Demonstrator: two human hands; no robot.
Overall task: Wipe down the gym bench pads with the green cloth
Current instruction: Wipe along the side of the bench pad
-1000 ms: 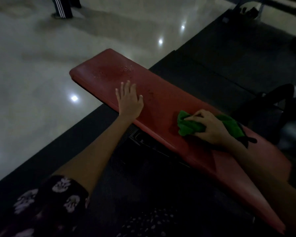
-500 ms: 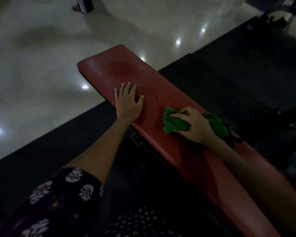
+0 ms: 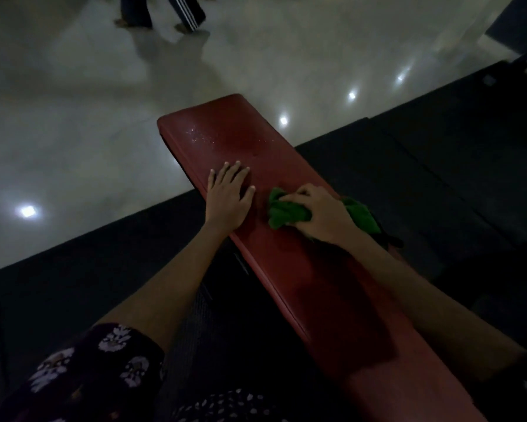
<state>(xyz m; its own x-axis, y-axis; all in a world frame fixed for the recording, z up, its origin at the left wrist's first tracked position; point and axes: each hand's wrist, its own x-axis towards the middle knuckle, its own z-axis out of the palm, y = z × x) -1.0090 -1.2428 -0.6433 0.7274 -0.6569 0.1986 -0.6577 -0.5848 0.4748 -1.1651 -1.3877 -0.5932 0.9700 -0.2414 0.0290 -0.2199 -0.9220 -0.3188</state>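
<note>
A long red bench pad (image 3: pixel 301 269) runs from the near right to the far middle of the scene, over a dark rubber mat (image 3: pixel 73 284). The left hand (image 3: pixel 230 197) lies flat on the pad, near its left edge. Its fingers are straight and a little apart, and they hold nothing. Just to the right of it, the right hand (image 3: pixel 321 213) presses the green cloth (image 3: pixel 286 213) on the pad. The fingers of this hand are curled over the bunched cloth and grip it. One part of the cloth comes out at the left of the hand, and another part shows behind the wrist, at the right edge of the pad. The two hands are near each other but they do not touch.

On the far end of the pad, small bright droplets (image 3: pixel 204 138) are visible. Beyond the pad is a pale shiny floor (image 3: pixel 73 117) with reflected spots of light. At the far top, the legs of another person (image 3: pixel 164 10) stand on this floor. In the near left, a dark sleeve with a pale flower pattern (image 3: pixel 103 367) covers the upper left arm.
</note>
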